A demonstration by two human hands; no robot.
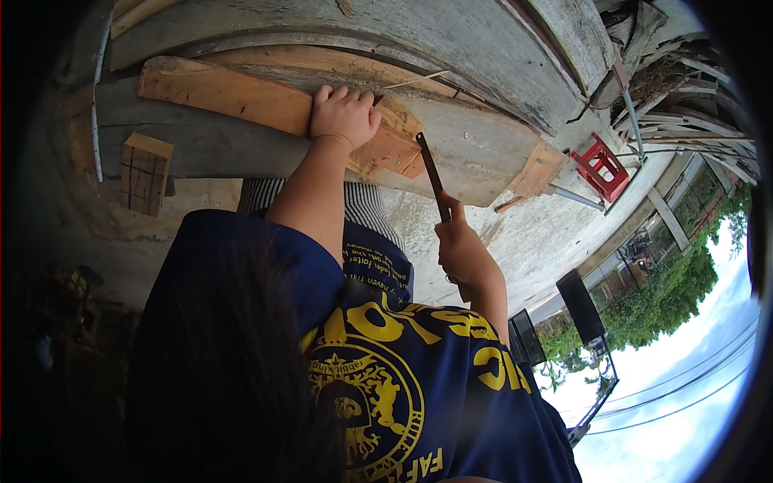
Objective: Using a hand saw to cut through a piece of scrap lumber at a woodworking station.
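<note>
A long orange-brown wooden board lies slanted across a weathered grey plank. My left hand presses on it with fingers curled over its far edge, and the thumb points right. My right hand is closed round the handle end of what looks like a handsaw, seen nearly edge-on. The saw's dark narrow blade runs up to the board's right end, its tip beside the far corner. A thin line crosses the board near that end. The fist and the view angle hide most of the handle.
A squared wood block stands at the left. A short wood piece lies on the grey plank's right end. A red plastic stool is beyond, near piled scrap wood. A thin stick lies behind the board.
</note>
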